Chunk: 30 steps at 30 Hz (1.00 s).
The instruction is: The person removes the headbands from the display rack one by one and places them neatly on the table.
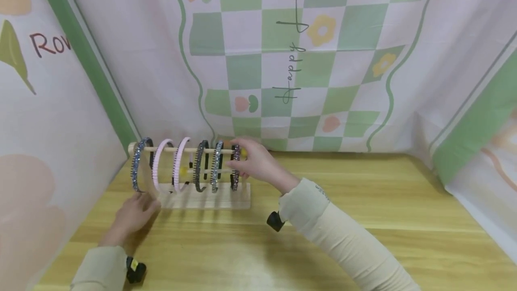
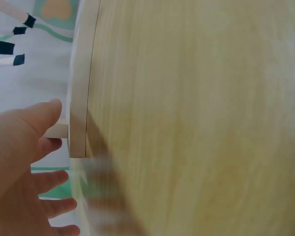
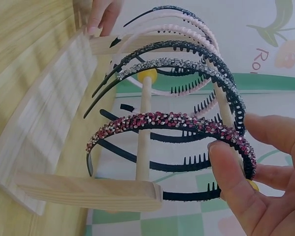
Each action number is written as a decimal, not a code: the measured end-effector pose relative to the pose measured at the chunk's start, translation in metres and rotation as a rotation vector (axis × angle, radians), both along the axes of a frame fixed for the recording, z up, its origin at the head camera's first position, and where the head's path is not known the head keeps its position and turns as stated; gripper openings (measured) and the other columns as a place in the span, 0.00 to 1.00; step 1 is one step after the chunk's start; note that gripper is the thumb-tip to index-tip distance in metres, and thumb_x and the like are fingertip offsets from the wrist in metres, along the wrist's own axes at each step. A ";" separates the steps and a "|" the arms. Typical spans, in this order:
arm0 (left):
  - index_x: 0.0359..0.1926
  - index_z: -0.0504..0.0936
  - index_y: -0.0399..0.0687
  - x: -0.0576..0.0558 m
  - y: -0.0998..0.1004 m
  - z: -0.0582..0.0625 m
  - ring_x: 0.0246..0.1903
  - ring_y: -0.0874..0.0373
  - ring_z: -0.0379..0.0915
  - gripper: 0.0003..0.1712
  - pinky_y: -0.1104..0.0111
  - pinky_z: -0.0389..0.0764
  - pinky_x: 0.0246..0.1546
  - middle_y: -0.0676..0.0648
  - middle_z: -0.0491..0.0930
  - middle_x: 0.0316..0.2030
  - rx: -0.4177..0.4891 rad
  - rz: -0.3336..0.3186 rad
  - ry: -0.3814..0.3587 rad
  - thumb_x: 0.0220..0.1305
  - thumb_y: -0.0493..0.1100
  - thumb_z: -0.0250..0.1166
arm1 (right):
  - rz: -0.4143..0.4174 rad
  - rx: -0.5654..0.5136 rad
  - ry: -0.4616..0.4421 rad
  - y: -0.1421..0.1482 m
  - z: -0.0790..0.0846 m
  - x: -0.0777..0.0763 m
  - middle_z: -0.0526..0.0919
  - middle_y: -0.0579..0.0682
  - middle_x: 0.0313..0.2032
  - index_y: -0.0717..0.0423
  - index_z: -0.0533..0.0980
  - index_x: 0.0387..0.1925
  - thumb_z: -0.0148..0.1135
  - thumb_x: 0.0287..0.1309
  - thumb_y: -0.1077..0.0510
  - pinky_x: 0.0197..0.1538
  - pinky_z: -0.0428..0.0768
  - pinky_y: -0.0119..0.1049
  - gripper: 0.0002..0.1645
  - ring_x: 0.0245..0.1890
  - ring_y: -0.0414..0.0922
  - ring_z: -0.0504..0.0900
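Note:
A wooden headband stand (image 1: 230, 200) bears several headbands in a row. At its right end hangs a red-and-silver rhinestone headband (image 3: 162, 119), which my right hand (image 1: 260, 165) pinches near the upper bar, thumb in front and fingers behind. Left of it come a silver rhinestone headband (image 1: 216, 169), a dark glittery headband (image 1: 198, 167), two pink ones, including this pink headband (image 1: 155, 167), and a blue rhinestone headband (image 1: 136, 167). My left hand (image 1: 135, 213) is at the stand's left end. In the left wrist view its thumb and index finger grip the upright (image 2: 60, 131) by the base.
The stand is on a wood-grain table (image 1: 347, 228), close to a patterned cloth backdrop (image 1: 278, 66). Another cloth panel (image 1: 52, 125) rises at the left. Yellow knobs, such as this yellow ball (image 3: 147, 75), cap the stand's bars.

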<state>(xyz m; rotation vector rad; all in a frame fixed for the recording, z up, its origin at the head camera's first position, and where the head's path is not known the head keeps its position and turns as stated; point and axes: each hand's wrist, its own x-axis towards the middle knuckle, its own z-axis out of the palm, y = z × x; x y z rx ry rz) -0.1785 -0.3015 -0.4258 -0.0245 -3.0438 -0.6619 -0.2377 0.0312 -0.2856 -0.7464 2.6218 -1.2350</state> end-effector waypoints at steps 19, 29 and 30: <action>0.64 0.62 0.36 -0.002 -0.002 0.000 0.52 0.20 0.54 0.40 0.29 0.58 0.43 0.23 0.54 0.60 -0.046 0.021 -0.056 0.66 0.64 0.47 | -0.034 -0.023 0.010 0.006 0.006 0.000 0.62 0.54 0.64 0.52 0.61 0.66 0.62 0.57 0.60 0.25 0.80 0.32 0.35 0.22 0.46 0.80; 0.66 0.59 0.37 -0.001 -0.001 0.002 0.54 0.21 0.50 0.41 0.29 0.52 0.46 0.23 0.51 0.61 0.007 0.052 -0.101 0.65 0.65 0.46 | -0.039 -0.026 0.001 0.013 0.017 0.004 0.64 0.56 0.62 0.48 0.61 0.66 0.62 0.57 0.59 0.27 0.80 0.33 0.36 0.20 0.44 0.80; 0.66 0.59 0.37 -0.001 -0.001 0.002 0.54 0.21 0.50 0.41 0.29 0.52 0.46 0.23 0.51 0.61 0.010 0.052 -0.104 0.65 0.65 0.46 | -0.041 -0.027 -0.002 0.014 0.018 0.004 0.64 0.56 0.62 0.48 0.61 0.66 0.62 0.57 0.58 0.27 0.80 0.33 0.36 0.20 0.44 0.80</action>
